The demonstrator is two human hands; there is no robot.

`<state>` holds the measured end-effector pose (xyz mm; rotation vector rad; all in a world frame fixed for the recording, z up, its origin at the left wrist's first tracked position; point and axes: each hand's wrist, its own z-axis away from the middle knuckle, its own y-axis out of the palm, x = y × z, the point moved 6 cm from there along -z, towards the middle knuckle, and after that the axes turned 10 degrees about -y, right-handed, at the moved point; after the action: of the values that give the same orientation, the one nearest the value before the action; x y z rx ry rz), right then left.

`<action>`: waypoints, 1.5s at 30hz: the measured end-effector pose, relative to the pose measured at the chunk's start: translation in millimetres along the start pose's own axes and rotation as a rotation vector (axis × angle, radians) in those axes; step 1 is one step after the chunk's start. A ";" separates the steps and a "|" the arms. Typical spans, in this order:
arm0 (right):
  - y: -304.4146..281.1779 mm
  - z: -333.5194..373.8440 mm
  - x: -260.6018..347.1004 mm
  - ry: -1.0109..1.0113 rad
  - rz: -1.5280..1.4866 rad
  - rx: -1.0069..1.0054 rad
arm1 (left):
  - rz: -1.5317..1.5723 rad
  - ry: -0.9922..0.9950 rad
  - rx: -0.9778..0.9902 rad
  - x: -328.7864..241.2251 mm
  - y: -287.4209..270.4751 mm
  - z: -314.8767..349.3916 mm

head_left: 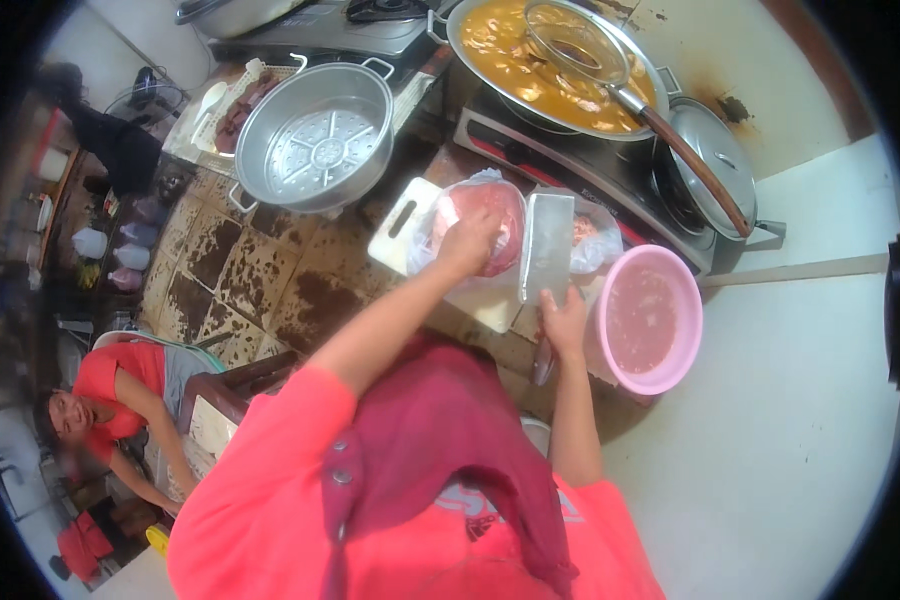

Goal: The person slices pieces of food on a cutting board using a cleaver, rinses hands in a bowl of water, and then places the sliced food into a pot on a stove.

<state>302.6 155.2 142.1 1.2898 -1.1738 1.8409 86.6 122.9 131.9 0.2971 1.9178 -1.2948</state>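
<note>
L hand [473, 238] rests atop raw meat [486, 196] in a clear bag [422, 240] (can't tell if gripping); R hand [564, 318] wraps a cleaver [547, 240], blade just right of meat. Pink basin [692, 320] w/ cloudy liquid [638, 325] near R hand; wide pan [457, 45] w/ orange broth [495, 60] beyond.

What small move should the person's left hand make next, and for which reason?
Probably the left hand should draw some red meat out of the plastic bag onto the white board: this hand rests on the meat, plastic lies around it, and the right hand holds the cleaver, its blade beside the bag.
</note>
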 end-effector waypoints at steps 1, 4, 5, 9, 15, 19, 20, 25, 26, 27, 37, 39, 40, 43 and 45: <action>-1.2 0.3 -1.0 -0.018 -0.009 0.018 | 0.003 0.004 0.002 0.6 -0.3 -1.4; 10.0 0.6 13.2 0.004 -0.001 0.101 | 0.038 0.080 -0.075 10.9 -15.3 -0.9; 5.3 -0.5 8.2 0.011 0.001 0.088 | 0.064 0.004 -0.008 11.0 -12.5 -2.3; -3.7 -21.5 -2.7 -0.325 0.204 0.130 | 0.144 0.013 0.036 -2.7 -11.0 -10.2; 34.1 -60.1 41.2 -0.173 0.319 0.197 | 0.189 -0.028 0.033 5.8 -11.1 -8.9; 45.1 -54.8 45.8 -0.095 0.266 0.219 | 0.231 -0.107 0.026 18.5 -16.2 -8.8; 41.4 -48.8 36.2 -0.097 0.271 0.221 | 0.235 -0.108 0.022 17.9 -16.1 -8.1; 24.5 11.7 11.0 -0.246 0.433 0.297 | 0.355 -0.207 -0.032 51.9 -15.2 8.2; 16.1 16.6 6.8 -0.226 0.329 0.290 | 0.363 -0.204 -0.023 45.9 -13.3 7.9; 11.3 18.7 2.5 -0.206 0.223 0.283 | 0.391 -0.208 -0.035 40.9 -13.2 8.2; 71.6 -65.8 57.3 0.065 0.267 0.221 | 0.341 -0.170 0.075 34.6 -18.5 -0.7; 64.4 -58.4 23.7 -0.039 0.332 0.157 | 0.379 -0.183 0.081 28.0 -14.9 -4.3; 58.4 -51.1 13.9 -0.153 0.388 0.110 | 0.404 -0.205 0.072 27.1 -15.2 -6.8; 50.6 29.0 0.8 -0.278 0.403 0.249 | 0.800 -0.539 0.124 60.3 -20.4 2.0; 42.4 48.7 4.5 -0.222 0.382 0.303 | 0.945 -0.559 0.053 83.8 -20.6 11.0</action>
<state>285.2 92.9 139.4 1.5525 -1.3718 2.2650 24.4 85.2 84.1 0.6822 1.0323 -0.6716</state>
